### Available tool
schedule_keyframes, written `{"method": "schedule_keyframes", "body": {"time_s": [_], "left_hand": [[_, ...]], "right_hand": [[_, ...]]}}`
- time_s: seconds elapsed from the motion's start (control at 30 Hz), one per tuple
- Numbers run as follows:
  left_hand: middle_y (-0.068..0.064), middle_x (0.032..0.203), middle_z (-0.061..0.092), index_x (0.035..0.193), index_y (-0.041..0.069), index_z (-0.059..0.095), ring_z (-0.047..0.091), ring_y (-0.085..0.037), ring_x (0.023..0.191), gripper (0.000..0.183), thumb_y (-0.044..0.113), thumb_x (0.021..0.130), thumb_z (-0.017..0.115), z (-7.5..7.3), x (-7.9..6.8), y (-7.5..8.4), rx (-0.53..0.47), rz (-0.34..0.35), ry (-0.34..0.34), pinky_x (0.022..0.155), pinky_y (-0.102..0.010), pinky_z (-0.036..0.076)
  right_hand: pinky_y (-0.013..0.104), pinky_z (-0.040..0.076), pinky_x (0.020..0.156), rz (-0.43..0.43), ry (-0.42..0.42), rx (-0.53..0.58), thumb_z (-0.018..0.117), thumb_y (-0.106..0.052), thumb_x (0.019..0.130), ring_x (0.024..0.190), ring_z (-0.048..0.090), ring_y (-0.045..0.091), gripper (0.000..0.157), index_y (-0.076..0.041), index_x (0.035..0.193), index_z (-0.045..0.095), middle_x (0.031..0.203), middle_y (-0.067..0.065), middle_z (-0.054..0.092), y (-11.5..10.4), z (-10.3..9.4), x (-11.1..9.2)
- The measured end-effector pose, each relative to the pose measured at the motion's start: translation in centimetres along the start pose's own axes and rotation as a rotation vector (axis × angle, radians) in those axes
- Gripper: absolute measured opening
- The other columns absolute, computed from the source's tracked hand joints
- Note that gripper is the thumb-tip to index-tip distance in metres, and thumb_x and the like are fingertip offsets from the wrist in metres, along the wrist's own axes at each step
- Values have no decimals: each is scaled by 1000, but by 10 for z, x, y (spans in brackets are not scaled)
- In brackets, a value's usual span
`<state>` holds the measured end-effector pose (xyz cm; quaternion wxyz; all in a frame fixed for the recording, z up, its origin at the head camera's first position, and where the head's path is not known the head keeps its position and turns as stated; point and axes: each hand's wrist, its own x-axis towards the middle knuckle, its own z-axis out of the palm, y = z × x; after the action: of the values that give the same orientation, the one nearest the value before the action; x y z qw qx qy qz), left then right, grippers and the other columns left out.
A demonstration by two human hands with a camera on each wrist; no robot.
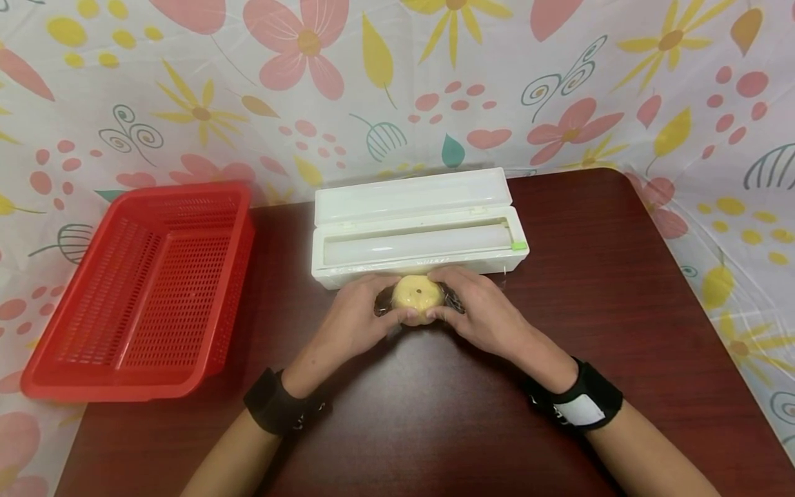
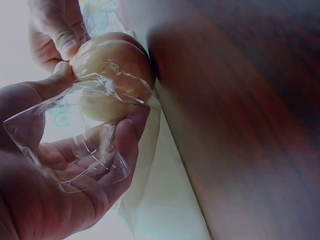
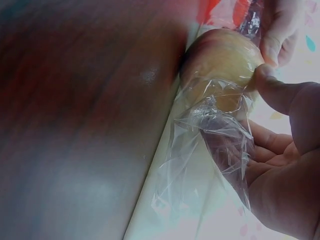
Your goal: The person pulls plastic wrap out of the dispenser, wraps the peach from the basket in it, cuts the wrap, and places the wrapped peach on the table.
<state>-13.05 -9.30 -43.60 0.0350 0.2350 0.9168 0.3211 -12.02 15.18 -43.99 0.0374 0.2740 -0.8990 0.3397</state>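
Note:
A round yellow apple (image 1: 418, 298) with a reddish blush stands at the front of the white cling film box (image 1: 422, 245). Clear cling film (image 3: 220, 115) lies over its skin, and loose, crinkled ends stick out on both sides. My left hand (image 1: 360, 314) grips the apple from the left, its thumb on the near side. From the right, my right hand (image 1: 481, 310) holds it the same way, and the two thumb tips nearly meet. In the left wrist view, a loose flap of film (image 2: 70, 145) spreads across the left palm.
The film box's lid (image 1: 413, 197) stands raised at the back, showing the white roll (image 1: 416, 244) and a green slider (image 1: 518, 246) at its right end. A red plastic basket (image 1: 232, 276) stands at the left of the dark wooden table (image 1: 621, 290). Flowered cloth (image 1: 435, 103) hangs behind.

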Motion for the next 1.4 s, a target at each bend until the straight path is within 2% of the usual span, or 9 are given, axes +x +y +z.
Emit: {"method": "schedule_keyframes", "body": {"time_s": [0.3,0.5,0.73,1.1,1.4], "left_hand": [[1,114,75,137,13,71,63,-14,92,52,39,94,82,2,-1,-2,-14,-4,-4,76,-31,53],[-3,118,75,135,10,71,68,-19,100,50,37,95,82,2,-1,-2,-12,11,5,82,-35,56],[-8,126,74,138,8,69,69,-22,114,52,39,96,80,3,-2,0,1,-13,3,92,-39,58],[-7,125,74,137,8,70,69,-21,112,50,39,98,78,5,-3,-1,-1,-27,0,91,-40,58],[-6,124,74,135,9,71,69,-22,112,49,40,98,77,5,-2,-1,2,-39,1,90,-41,57]], "right_hand": [[43,55,103,-4,-3,-1,86,-16,90,123,65,26,48,0,131,66,131,13,68,-1,0,-1],[44,54,106,-8,7,-7,86,-15,91,127,63,29,50,3,134,65,135,15,65,-1,2,-1],[43,54,105,-10,5,-12,85,-16,92,126,63,28,50,3,134,65,136,15,64,0,2,-1],[43,54,106,0,5,-10,83,-17,93,127,63,27,50,3,135,65,136,14,64,-2,2,-2],[41,55,99,-24,34,-36,83,-19,94,121,62,25,52,5,136,65,133,13,61,-3,4,-3]]}}
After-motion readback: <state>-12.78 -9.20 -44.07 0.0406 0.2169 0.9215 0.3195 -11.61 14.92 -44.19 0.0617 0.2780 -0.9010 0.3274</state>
